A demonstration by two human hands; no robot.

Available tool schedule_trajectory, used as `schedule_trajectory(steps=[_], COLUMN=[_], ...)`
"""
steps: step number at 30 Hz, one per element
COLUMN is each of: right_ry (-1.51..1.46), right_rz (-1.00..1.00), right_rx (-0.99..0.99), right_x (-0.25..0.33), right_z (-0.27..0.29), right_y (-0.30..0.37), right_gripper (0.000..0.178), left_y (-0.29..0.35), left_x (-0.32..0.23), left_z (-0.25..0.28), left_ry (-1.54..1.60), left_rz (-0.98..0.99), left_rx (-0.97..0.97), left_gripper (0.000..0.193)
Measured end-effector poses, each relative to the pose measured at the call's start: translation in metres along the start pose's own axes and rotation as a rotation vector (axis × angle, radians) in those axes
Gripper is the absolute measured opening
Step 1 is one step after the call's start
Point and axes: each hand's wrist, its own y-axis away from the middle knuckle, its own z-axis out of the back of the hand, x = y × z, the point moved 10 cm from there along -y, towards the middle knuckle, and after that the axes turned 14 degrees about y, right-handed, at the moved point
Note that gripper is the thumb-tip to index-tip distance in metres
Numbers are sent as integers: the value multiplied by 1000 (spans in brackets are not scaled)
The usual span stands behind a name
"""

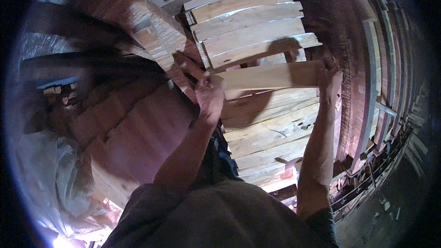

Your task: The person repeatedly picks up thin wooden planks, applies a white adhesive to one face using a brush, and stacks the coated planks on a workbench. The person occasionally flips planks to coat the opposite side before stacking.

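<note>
A pale wooden board (271,77) stretches crosswise in front of me, one end in each hand. My left hand (211,95), slightly blurred, is closed around the board's left end. The right end is gripped by my right hand (331,77), its fingers folded over the far corner. Beneath the board lies a layer of planks set side by side, with near planks (271,131) and far planks (248,32) on either side of a dark gap. Part of the gap is hidden by the board and a shadow.
Stacked reddish-brown boards (138,128) rise on my left, beside clear plastic sheeting (64,174). A thick timber piece (156,36) leans at the far left. Along the right runs a rack of upright slats (372,87), with wood scraps on the floor (386,206) beyond it.
</note>
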Motion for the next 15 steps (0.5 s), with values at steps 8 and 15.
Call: schedule_trajectory(steps=[8,15], right_ry=[-718,-966], right_rz=[-454,-778], right_rx=[194,83], right_x=[-46,-36], right_z=[-15,2], right_y=[163,300], right_gripper=[23,53], left_y=[85,137], left_x=[-12,-7], left_z=[52,115], left_ry=[149,-42], left_rz=[647,663], left_rx=[353,491], left_gripper=[36,37])
